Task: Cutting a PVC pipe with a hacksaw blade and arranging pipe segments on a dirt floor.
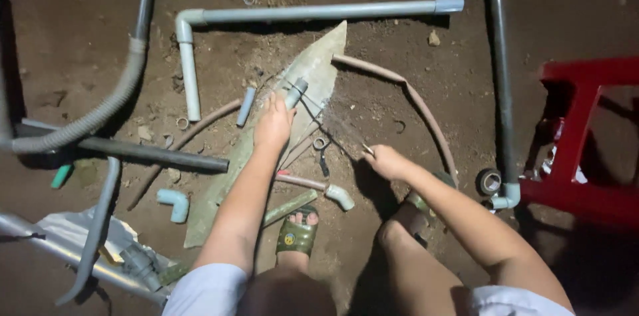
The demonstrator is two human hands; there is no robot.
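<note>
Pinning a short grey pipe (295, 93) against the slab (313, 66) with my left hand (273, 123), my right hand (386, 159) is clenched on a hacksaw (336, 126) crossing it; if my grip loosens, the pipe might roll and the blade skid toward my fingers

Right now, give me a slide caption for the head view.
Left hand steadies a short grey pipe while right hand works a hacksaw across it.

Smooth matt grey plastic pipe (313, 11) lies on rough brown dirt ground (413, 70) near a glossy red plastic stool (579, 136).
</note>
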